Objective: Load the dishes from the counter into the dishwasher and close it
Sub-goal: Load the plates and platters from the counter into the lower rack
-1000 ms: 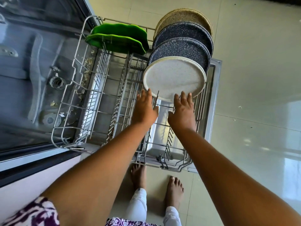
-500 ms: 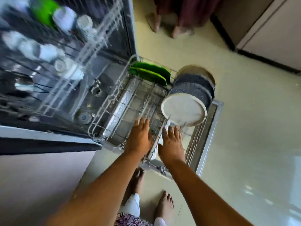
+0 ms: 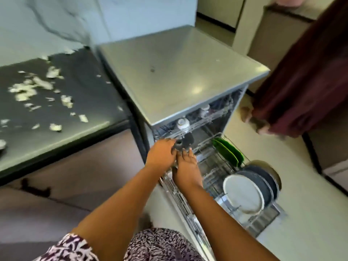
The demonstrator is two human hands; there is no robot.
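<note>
**Dishwasher (image 3: 178, 72) stood open, lower rack (image 3: 211, 157) drawn out over its door**

At far left, the dark counter (image 3: 90, 102) carried only scattered white scraps (image 3: 24, 91) and something cut off by the frame edge that could not be identified. No dishes showed there, so loading looked about finished.

Beside the counter, the machine's upper rack (image 3: 207, 117) held a pale cup (image 3: 183, 123). The person's left hand (image 3: 162, 155) reached to the near corner of the opening, its fingers bent toward a dark, blurred part. Whether it gripped that part could not be told. The right hand (image 3: 186, 170) lay just beside it, with fingers extended and nothing held, on the near edge of the lower rack.

Further right, two green plates (image 3: 227, 151) stood upright in the rack. Past them stood dark speckled plates (image 3: 263, 176), with a pale plate (image 3: 243, 193) at the front of the row. All of them sat above the lowered door (image 3: 271, 217).

The likely trouble lay in the push. With both hands at one corner, the rack could skew on its runners and jam, and a hard shove might rattle the upright plates against each other. Fingers near the upper rack risked a pinch. At right, a bystander in a maroon garment (image 3: 301, 81) had a bare foot (image 3: 246, 113) near the machine, close enough to matter when the door swung up.
</note>
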